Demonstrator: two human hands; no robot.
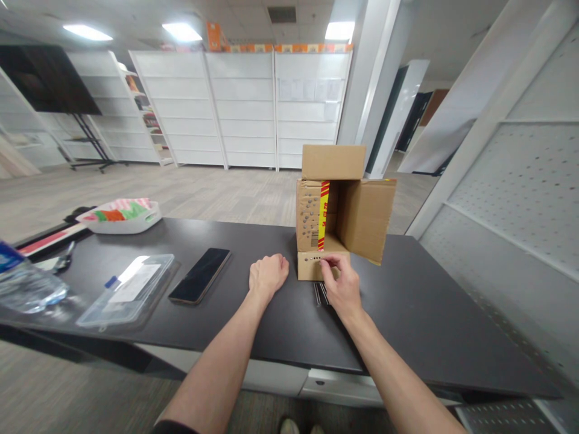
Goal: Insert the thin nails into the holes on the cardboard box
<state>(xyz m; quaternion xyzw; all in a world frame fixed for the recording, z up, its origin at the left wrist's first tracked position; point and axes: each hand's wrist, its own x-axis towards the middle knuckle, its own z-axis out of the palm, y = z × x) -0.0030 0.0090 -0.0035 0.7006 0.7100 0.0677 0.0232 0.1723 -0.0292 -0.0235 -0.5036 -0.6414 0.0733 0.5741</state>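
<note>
Head: box (349, 211) (phone (200, 275) farther left).

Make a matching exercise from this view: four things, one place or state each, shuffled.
Things:
1. right hand
2. phone
3. box
4. left hand

Places and states:
A. standing open, inside facing the camera
B. curled, left of the box
C. at the box's lower flap
D. lying flat, just right of the clear case

Pairs: 1-C, 2-D, 3-A, 4-B
</note>
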